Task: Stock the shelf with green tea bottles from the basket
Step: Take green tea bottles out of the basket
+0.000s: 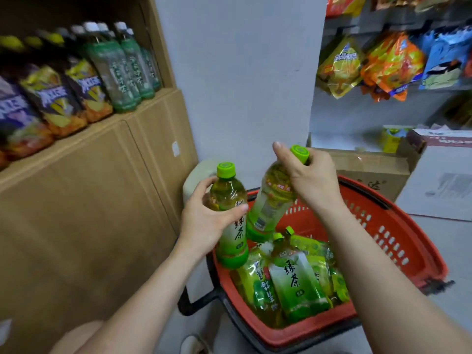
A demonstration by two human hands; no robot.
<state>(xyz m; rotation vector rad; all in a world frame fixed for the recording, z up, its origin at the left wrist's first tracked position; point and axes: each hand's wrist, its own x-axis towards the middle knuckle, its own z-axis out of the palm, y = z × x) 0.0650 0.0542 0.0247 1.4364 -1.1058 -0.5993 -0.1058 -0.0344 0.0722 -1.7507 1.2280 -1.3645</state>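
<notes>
The left hand (207, 223) grips an upright green tea bottle (233, 241) at the red basket's (408, 241) nine o'clock, while the right hand (314, 180) grasps a tilted bottle (270, 200) by its neck at eleven.

Left, the brown cardboard shelf (153, 103) is packed with dark-labelled bottles (56, 98) and white-capped green bottles (122, 72); only a narrow strip at its right end is bare. Lying green tea bottles (296, 282) fill the near part of the red plastic basket (398, 241); its far part lies open.
</notes>
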